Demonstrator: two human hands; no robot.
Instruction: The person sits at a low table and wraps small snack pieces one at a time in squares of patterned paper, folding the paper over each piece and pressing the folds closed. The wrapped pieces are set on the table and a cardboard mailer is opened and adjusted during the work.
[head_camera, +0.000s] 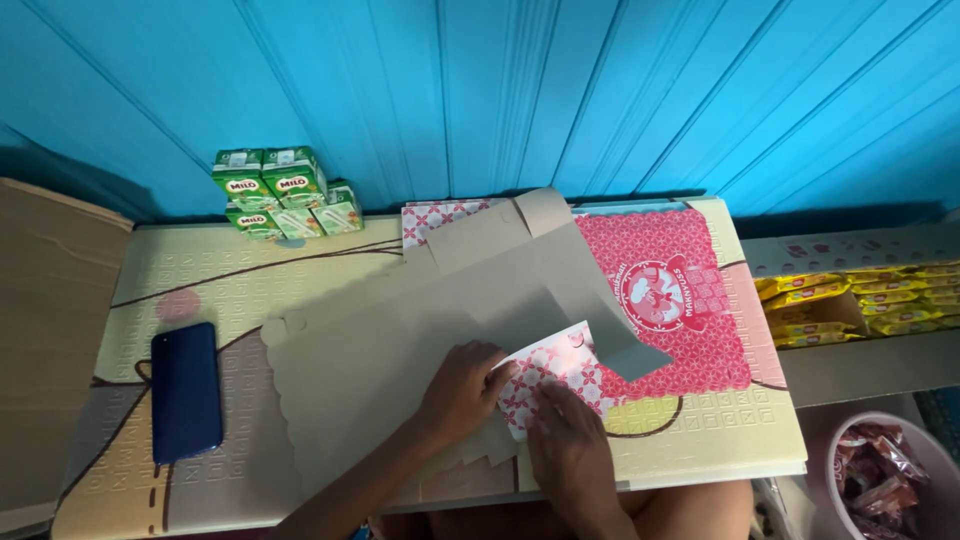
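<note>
1. Pressing down a folded flap (555, 372) of an unfolded cardboard box blank (400, 340), patterned red and white on its printed side, plain brown on the side facing up.
2. Lying flat on the flap, left hand (462, 392), fingers together and stretched out, gripping nothing.
3. Resting palm-down on the flap's near edge, right hand (572, 452), fingers spread flat, also gripping nothing; touching the left hand's fingertips.
4. Spreading beneath both hands, the blank, covering a pale patterned table mat (230, 290).
5. Showing just beyond the right hand, a red printed box panel (680, 300).
6. Lying well left of the left hand, a dark blue phone (186, 392).
7. Standing far beyond the left hand, green drink cartons (283, 193) against a blue wall (500, 90).
8. Sitting right of the right hand, yellow snack packets (860, 300) in a box.
</note>
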